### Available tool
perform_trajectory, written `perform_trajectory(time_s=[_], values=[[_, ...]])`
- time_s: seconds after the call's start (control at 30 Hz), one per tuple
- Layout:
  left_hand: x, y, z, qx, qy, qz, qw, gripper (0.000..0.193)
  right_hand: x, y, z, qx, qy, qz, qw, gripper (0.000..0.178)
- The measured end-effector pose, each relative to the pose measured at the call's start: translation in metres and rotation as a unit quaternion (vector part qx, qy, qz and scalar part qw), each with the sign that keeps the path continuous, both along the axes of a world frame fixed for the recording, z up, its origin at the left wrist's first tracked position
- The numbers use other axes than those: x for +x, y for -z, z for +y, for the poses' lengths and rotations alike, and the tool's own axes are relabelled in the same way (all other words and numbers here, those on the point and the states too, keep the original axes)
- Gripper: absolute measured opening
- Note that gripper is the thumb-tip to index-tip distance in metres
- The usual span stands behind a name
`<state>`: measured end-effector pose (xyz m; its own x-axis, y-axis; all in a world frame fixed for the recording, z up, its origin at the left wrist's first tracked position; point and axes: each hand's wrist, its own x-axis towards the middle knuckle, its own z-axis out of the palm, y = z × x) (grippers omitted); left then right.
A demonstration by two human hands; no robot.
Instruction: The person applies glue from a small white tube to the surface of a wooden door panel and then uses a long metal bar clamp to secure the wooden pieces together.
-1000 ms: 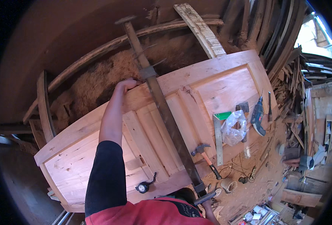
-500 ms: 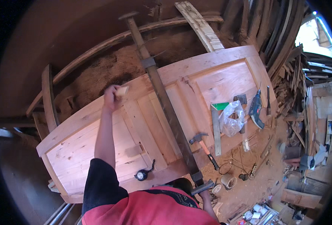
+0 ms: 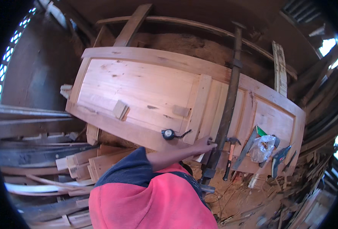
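Observation:
My left hand point(image 3: 206, 146) is at the near edge of a panelled wooden door point(image 3: 150, 144), right against the metal bar clamp point(image 3: 228, 103) that spans the door. Its fingers are curled, and a small pale wood block point(image 3: 200, 157) shows just beneath them, mostly covered. Beside my forearm a black tape measure point(image 3: 169, 134) lies on the door. A thin wood piece point(image 3: 181, 110) lies flat on the panel, and another block point(image 3: 120, 109) sits farther left. My right hand is out of view, with the clamp's near end partly behind my red shirt.
Right of the clamp lie a hammer point(image 3: 230, 157), a try square point(image 3: 245, 150), a clear plastic bag point(image 3: 262, 149) and a power drill point(image 3: 279, 160). Boards point(image 3: 100, 162) are stacked at the near left. Timber supports point(image 3: 132, 24) stand behind the door.
My left hand has come from the door's far rail to its near edge beside the clamp. The view has swung left, and my right hand has left the picture.

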<state>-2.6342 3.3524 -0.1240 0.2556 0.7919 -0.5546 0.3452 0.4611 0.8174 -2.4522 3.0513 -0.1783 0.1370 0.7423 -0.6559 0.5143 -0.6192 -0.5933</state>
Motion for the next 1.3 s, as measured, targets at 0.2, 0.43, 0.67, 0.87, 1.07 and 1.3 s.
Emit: perform_trajectory(time_s=[0.2, 0.43, 0.67, 0.87, 1.07, 1.3], values=[[0.036, -0.019, 0.036, -0.092, -0.04, -0.143, 0.985, 0.049, 0.009, -0.004, 0.002, 0.016, -0.001, 0.059, 0.998, 0.034], [0.06, -0.019, 0.026, -0.11, -0.091, -0.124, 0.982, 0.026, 0.016, -0.01, -0.007, 0.032, 0.028, 0.102, 0.994, 0.034], [0.057, -0.003, 0.001, -0.031, -0.162, -0.191, 0.968, 0.014, 0.011, -0.016, -0.021, 0.027, 0.034, 0.139, 0.989, 0.034], [0.005, -0.016, -0.02, 0.018, -0.212, -0.197, 0.957, 0.008, 0.0, -0.025, -0.021, 0.032, 0.021, 0.179, 0.983, 0.034], [-0.057, -0.07, -0.039, 0.026, -0.299, -0.182, 0.936, 0.01, -0.012, -0.034, -0.004, 0.082, -0.041, 0.16, 0.983, 0.034], [-0.202, -0.069, -0.055, 0.023, -0.393, -0.249, 0.885, 0.025, -0.121, -0.027, 0.013, 0.036, 0.073, 0.313, 0.946, 0.028]])
